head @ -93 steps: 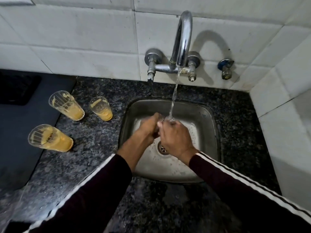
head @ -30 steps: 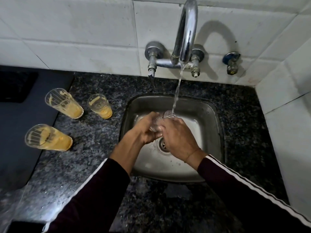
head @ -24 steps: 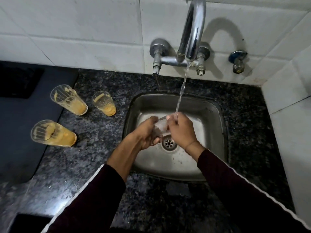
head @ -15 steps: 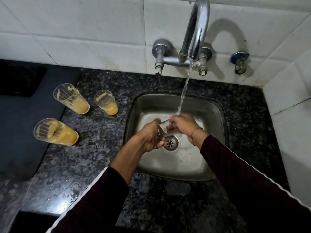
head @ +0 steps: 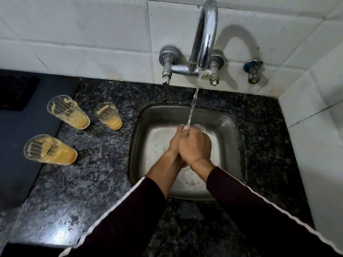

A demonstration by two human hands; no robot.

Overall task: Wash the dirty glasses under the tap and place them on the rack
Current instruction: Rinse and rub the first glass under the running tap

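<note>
Over the sink [head: 141, 145], at the middle of the view, a clear glass [head: 201, 127] is held under the stream falling from the tap [head: 205, 34]. Only its ribbed rim is seen, peeping out at 12 o'clock of the right hand [head: 194, 147]; the rest is hidden by the two hands. The right hand is wrapped over the glass with its fingers curled round it. The left hand [head: 175, 140] is pressed against the right at its 9 o'clock side, and whether its fingers grip the glass or merely rub it cannot be told.

The glass is judged light, stiff and fragile, and very slippery while wet, so a hold round the ribbed wall, with the base backed by the other hand, is thought safest. A knock against the steel sink wall or the tap is to be avoided.

Its long axis appears to run from the wrists toward the tiled wall, with the mouth pointed at about 12 o'clock and tilted up into the water, though the hidden body leaves this uncertain.

On the tabletop [head: 96, 164], at 9 o'clock of the sink, three dirty glasses [head: 68, 113] stand upright, smeared with orange residue, not yet washed. No rack is seen.
</note>
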